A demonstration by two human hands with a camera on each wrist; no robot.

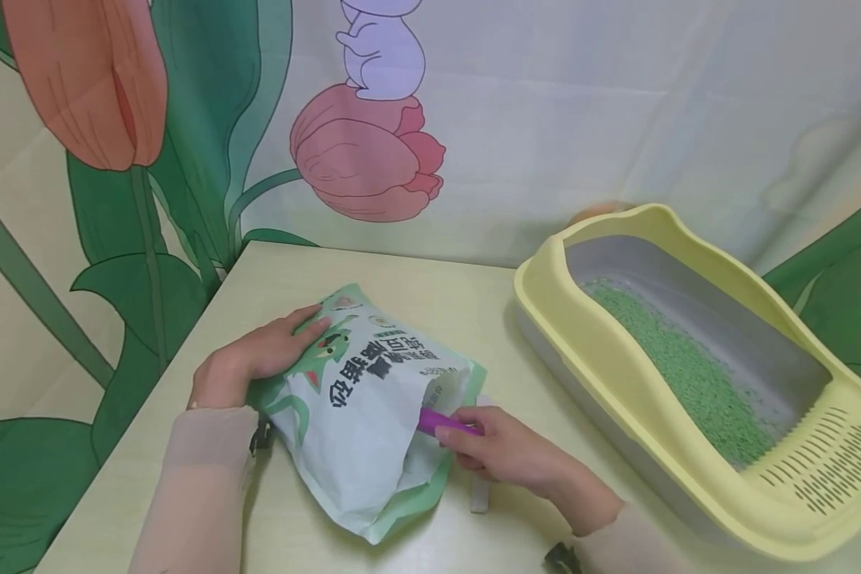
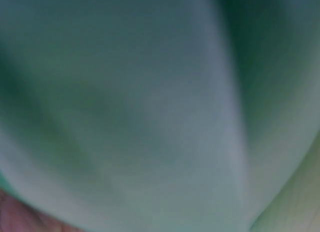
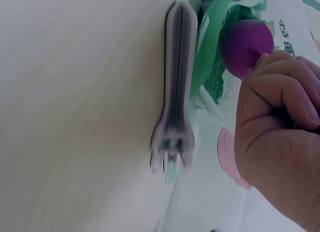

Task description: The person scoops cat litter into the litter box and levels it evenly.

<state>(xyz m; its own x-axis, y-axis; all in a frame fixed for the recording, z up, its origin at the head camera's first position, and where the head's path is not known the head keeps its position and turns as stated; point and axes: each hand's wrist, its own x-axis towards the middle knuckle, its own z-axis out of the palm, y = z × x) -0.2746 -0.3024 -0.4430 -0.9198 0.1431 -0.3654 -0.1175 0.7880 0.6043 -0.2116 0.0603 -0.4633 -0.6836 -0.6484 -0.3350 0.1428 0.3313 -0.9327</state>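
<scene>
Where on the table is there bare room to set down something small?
Bare table lies behind the bag, between it, the cloth and the yellow box. The bag's mouth is crowded with the right hand, purple tool and grey tool.

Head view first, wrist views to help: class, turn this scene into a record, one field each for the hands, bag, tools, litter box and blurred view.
Left hand: rests on the bag
Right hand: grips the purple tool
Bag: lies on the table, mouth open, green granules inside
Purple tool: reaches into the bag's mouth
Grey tool: on the table, beside the bag
Litter box: yellow rim, grey base, green granules inside
Blurred view: left wrist
</scene>
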